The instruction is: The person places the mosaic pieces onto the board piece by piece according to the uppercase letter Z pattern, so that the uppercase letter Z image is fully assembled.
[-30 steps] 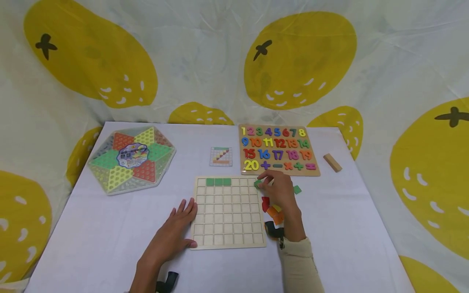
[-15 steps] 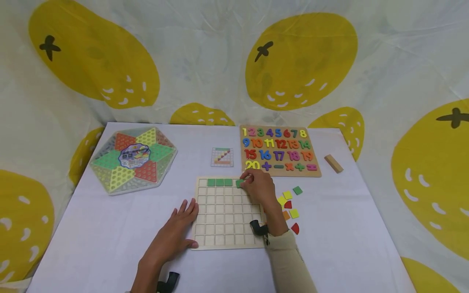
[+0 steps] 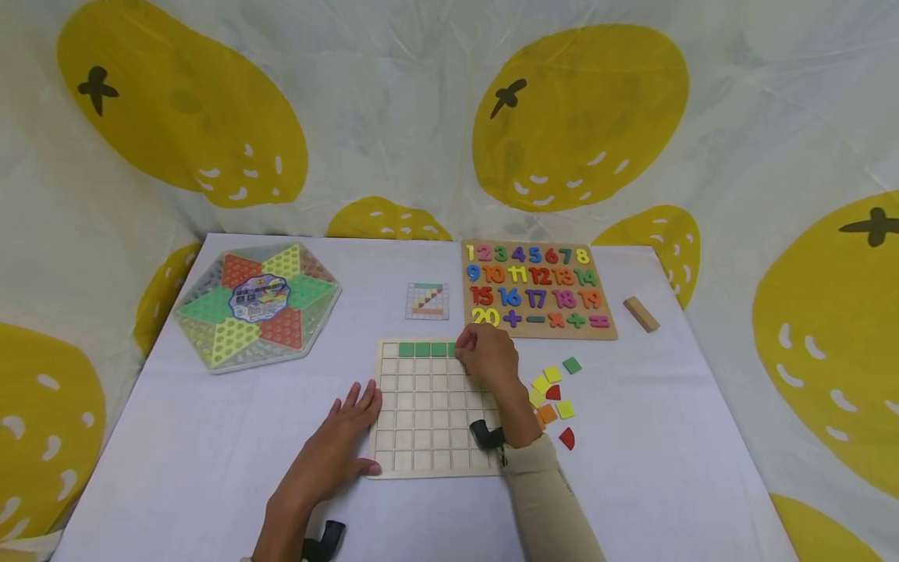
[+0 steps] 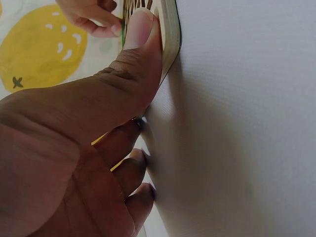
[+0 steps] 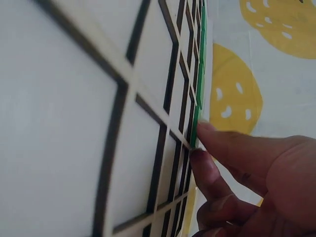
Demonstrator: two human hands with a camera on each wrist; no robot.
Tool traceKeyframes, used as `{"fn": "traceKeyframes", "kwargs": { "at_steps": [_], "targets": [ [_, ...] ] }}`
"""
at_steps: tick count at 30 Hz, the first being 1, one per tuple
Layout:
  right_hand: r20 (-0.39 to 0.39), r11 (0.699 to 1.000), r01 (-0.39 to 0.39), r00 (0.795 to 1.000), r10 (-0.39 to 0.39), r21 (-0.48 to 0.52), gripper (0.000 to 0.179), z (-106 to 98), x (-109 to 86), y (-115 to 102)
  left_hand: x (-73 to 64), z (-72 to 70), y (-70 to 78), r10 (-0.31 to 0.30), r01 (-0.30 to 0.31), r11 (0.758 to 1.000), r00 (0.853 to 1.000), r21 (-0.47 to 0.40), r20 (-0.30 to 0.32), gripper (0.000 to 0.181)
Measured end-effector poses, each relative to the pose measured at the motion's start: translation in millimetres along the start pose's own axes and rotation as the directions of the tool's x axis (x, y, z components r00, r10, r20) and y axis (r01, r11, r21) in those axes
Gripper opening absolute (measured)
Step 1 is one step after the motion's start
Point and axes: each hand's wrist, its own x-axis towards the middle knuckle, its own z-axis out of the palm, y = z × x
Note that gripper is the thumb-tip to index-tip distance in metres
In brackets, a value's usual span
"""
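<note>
Near the middle of the white-clothed counter [image 3: 175, 468] lies a wooden grid board [image 3: 438, 400]. Taking its centre as the dial in the head view, cloth spreads wide at 9 o'clock past the left hand [image 3: 340, 437], and at 6 o'clock down to the view's bottom. Room is tighter between 1 and 2, where the number board [image 3: 523, 297] sits just beyond; a pattern card [image 3: 427, 301] lies at 12. Loose tiles [image 3: 565, 410], yellow, orange, red and green, crowd 3 o'clock.

From between 8 and 9, the left hand reaches the board with fingers spread, fingertips at its side and thumb on the near corner. Between 1 and 2, the right hand [image 3: 488, 355] has thumb and forefinger drawn close, pinching the end tile [image 5: 195, 121] at the board's far side.

That tile lies flat beside 3 other green tiles [image 3: 423, 350]; the row's long axis runs 9 to 3. Each tile is square; the board's far edge faces 12.
</note>
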Motion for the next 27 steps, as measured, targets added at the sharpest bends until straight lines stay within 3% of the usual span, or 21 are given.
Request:
{"fn": "traceKeyframes", "kwargs": {
  "at_steps": [10, 17, 27],
  "targets": [
    [0.034, 0.997, 0.041, 0.999, -0.043, 0.062, 0.015, -16, -9.5, 13, 1.0, 0.4, 1.2, -0.006, 0.006, 1.000, 1.000, 0.003, 0.007, 0.116],
    [-0.004, 0.991, -0.075, 0.997, 0.076, 0.107, 0.023, -44, -19.0, 40, -0.3, -2.5, 3.5, -0.016, 0.016, 1.000, 1.000, 0.000, 0.015, 0.117],
    [-0.121, 0.975, -0.196, 0.971, 0.207, 0.102, 0.031, -89, -36.9, 93, -1.2, -3.7, 5.3, -0.016, 0.016, 1.000, 1.000, 0.017, 0.021, 0.116]
  ]
}}
